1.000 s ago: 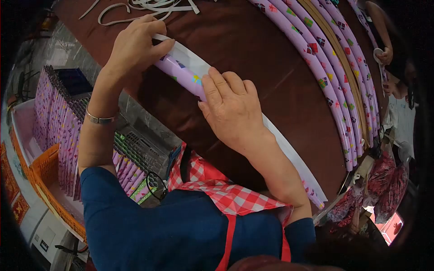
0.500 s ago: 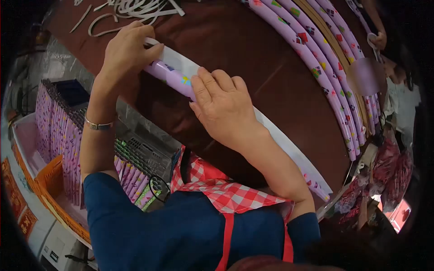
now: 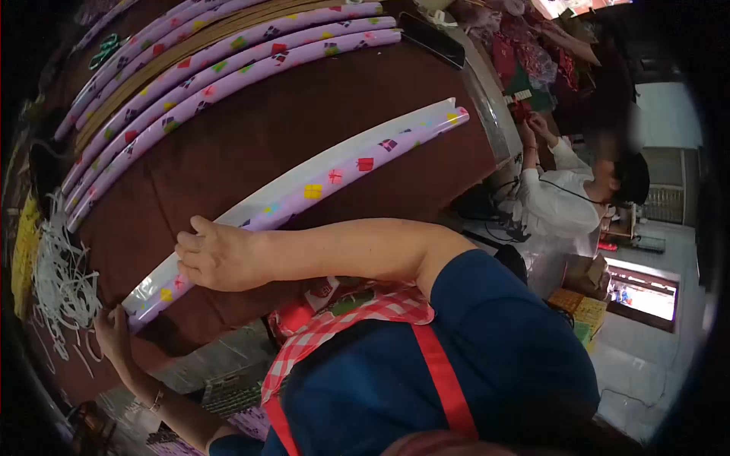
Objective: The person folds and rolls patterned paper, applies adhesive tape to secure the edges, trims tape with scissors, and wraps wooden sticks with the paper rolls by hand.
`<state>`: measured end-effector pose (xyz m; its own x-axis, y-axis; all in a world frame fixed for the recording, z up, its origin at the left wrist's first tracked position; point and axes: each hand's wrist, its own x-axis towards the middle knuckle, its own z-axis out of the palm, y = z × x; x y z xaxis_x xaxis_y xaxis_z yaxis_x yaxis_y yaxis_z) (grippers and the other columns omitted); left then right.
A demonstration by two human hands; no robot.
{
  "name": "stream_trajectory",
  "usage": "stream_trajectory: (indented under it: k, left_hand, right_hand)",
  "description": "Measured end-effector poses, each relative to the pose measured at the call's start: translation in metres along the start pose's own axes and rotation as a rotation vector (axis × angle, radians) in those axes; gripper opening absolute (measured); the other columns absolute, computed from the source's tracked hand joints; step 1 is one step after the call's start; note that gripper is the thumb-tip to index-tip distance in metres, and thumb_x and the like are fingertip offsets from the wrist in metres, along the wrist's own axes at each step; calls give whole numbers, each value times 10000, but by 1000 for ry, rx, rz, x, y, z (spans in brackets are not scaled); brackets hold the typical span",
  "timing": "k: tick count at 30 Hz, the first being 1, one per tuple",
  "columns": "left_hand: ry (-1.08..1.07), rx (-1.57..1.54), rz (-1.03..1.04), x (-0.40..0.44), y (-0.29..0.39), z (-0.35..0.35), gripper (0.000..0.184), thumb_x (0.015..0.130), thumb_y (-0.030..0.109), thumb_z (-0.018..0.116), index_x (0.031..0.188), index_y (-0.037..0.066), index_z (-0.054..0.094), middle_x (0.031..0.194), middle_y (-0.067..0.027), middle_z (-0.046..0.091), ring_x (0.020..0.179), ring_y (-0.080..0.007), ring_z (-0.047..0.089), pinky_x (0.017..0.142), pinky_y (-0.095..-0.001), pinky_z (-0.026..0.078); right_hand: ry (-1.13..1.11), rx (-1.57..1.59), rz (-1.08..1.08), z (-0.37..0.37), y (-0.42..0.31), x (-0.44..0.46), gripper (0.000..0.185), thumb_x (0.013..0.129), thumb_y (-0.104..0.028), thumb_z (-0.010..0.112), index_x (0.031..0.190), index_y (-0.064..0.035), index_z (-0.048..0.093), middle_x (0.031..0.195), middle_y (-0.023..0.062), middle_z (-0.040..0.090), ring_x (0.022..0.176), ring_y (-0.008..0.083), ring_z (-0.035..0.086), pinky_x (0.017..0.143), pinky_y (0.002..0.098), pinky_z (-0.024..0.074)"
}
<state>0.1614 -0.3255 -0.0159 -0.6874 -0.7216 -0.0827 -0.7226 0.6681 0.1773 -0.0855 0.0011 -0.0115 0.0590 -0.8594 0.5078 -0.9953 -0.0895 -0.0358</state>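
Observation:
A long purple tube (image 3: 327,184) wrapped in gift-printed film lies across the brown cloth, with a whitish strip of film along its far side. My left hand (image 3: 114,333) grips the tube's lower-left end between thumb and fingers. Further along the tube, my right hand (image 3: 217,254) rests on it with fingers curled over the film, and its forearm runs beside the tube. Beyond my hands, the tube stretches to the upper right.
More purple tubes (image 3: 251,68) lie along the far edge with brown rods among them. White strips (image 3: 65,281) are heaped at left. Green scissors (image 3: 104,51) and a dark phone-like object (image 3: 432,39) lie at the back. Another person (image 3: 563,197) works at right.
The view has swung round to the right, bringing the tube's far end and another person into sight. My right hand now sits nearer my left hand on the tube.

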Motion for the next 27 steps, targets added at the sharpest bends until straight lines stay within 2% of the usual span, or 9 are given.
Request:
stream_trajectory:
  k: [2, 4, 8, 11, 18, 19, 22, 25, 27]
  left_hand:
    - [9, 51, 42, 3, 7, -2, 458, 907, 379, 596, 913, -79, 580, 815, -228, 579, 689, -320, 560, 660, -448, 441]
    - [-85, 25, -124, 2, 23, -11, 467, 850, 431, 598, 973, -18, 634, 965, -233, 605, 907, -405, 606, 792, -466, 456]
    - [-94, -45, -134, 0, 32, -15, 490, 845, 398, 584, 1017, -58, 630, 973, -286, 632, 922, -410, 622, 815, -452, 456]
    - [24, 18, -103, -2, 28, -8, 478, 846, 385, 569, 1022, -59, 603, 934, -278, 626, 916, -416, 618, 819, -461, 446]
    - [17, -143, -189, -11, 38, -9, 422, 837, 367, 584, 951, -39, 587, 888, -237, 627, 851, -401, 614, 793, -453, 449]
    - [159, -71, -112, -15, 37, -4, 420, 839, 365, 598, 1000, -22, 600, 937, -221, 644, 884, -381, 629, 813, -443, 464]
    - [205, -130, -210, -20, 41, 1, 494, 832, 324, 662, 1176, -23, 589, 1071, -203, 656, 987, -341, 643, 867, -403, 485]
    - [421, -150, -187, -28, 43, 20, 508, 842, 279, 648, 1241, -27, 576, 1113, -219, 641, 995, -364, 631, 873, -403, 483]
    - [335, -341, -216, -40, 68, 11, 471, 852, 276, 641, 1223, -8, 593, 1155, -229, 613, 1059, -385, 590, 906, -406, 467]
  right_hand:
    - [36, -19, 41, -2, 4, -16, 263, 819, -208, 571, 985, -26, 662, 1025, 104, 652, 1031, 250, 565, 840, 430, 422]
    - [33, -28, 73, -11, 8, -28, 266, 819, -202, 571, 991, -20, 661, 1049, 120, 646, 1045, 262, 563, 866, 449, 428]
    - [23, 6, 141, -24, 13, -46, 274, 822, -190, 572, 1012, -12, 657, 1101, 156, 621, 1080, 289, 551, 927, 498, 437]
    - [26, 6, 159, -27, 17, -55, 280, 823, -190, 571, 1025, -14, 652, 1112, 149, 608, 1102, 290, 538, 936, 502, 437]
    - [6, -12, 174, -41, 25, -70, 308, 800, -232, 640, 1036, -36, 626, 1123, 127, 571, 1095, 294, 514, 930, 484, 435]
    - [7, -6, 164, -42, 26, -71, 308, 800, -232, 640, 1036, -36, 626, 1123, 127, 571, 1095, 294, 514, 930, 484, 435]
    - [-88, 129, 176, -50, 29, -68, 439, 712, -267, 740, 1066, -53, 594, 1181, 134, 539, 1146, 314, 491, 951, 503, 409]
    - [-63, 175, 156, -59, 32, -64, 485, 686, -238, 769, 1095, -54, 586, 1210, 141, 536, 1172, 327, 486, 968, 502, 399]
    - [-89, 165, 123, -59, 35, -60, 494, 686, -215, 776, 1116, -58, 592, 1241, 145, 538, 1198, 331, 482, 984, 498, 393]
